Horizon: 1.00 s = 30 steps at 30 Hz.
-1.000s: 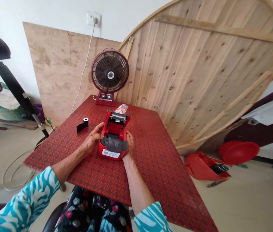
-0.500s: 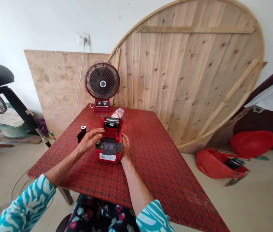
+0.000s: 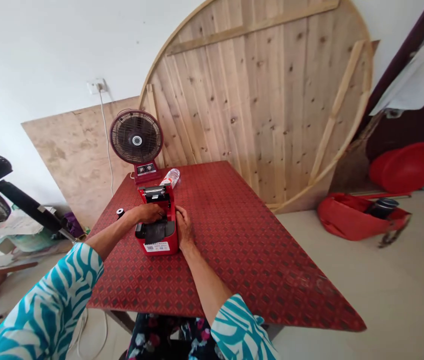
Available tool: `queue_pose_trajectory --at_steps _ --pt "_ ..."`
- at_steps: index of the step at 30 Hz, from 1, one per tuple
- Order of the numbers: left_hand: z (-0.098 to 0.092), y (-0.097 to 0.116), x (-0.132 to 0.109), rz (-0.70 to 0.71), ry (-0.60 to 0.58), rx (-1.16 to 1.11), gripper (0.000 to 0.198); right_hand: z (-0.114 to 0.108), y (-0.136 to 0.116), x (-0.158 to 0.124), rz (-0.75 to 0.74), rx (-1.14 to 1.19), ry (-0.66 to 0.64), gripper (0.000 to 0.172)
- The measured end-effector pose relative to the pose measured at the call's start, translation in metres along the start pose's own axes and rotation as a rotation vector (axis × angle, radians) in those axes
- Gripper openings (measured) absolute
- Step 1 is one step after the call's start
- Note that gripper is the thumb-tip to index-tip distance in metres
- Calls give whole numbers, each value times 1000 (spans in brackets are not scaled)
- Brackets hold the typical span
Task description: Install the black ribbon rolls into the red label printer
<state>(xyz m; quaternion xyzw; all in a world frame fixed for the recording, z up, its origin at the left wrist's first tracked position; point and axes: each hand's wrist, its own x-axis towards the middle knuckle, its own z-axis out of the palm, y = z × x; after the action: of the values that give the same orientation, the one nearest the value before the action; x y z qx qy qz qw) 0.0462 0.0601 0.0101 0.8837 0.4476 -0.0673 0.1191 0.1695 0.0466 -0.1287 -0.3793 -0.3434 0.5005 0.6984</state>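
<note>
Extending bare left hand [image 3: 152,213] into red, boxy plastic printer [image 3: 169,231] (cannot tell if pinching); loosely spreading bare right hand [image 3: 184,228] along right side.

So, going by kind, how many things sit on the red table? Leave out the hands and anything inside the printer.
Printer: 1
Loose roll: 1
Bottle: 1
Fan: 1
Total: 4

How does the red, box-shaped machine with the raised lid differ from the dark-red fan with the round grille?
The red box-shaped machine sits low; the dark-red fan is taller, with a round head. The left hand reaches inside the open machine and the right hand is at its side; neither hand touches the fan. Both stand on the red patterned table.
</note>
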Motion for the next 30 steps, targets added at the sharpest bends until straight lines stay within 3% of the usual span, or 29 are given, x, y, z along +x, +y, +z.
queue_pose_trajectory --at_steps 4,10,14,19,22,25,28,30 --pt "-6 5 -5 17 -79 12 23 2 -4 -1 -3 -7 -2 30" --pt "-6 4 -9 4 -69 7 26 1 -4 -1 -15 -22 -4 30" --pt "-10 5 -21 35 88 -5 32 0 -1 0 -20 -17 -7 31" --pt "-17 4 -55 100 345 -76 30 -1 -3 -1 -22 -20 -7 31" --pt "-18 -12 -75 18 495 -251 31 -1 -6 -2 1 -30 5 32" --pt "-15 -41 -85 -94 614 -486 39 -2 -8 -3 33 -23 16 32" --pt "-7 -74 -81 -159 713 -641 52 -4 -9 -3 47 -22 6 34" --pt "-2 -93 -73 -277 726 -594 51 -5 -9 -4 52 -32 -1 35"
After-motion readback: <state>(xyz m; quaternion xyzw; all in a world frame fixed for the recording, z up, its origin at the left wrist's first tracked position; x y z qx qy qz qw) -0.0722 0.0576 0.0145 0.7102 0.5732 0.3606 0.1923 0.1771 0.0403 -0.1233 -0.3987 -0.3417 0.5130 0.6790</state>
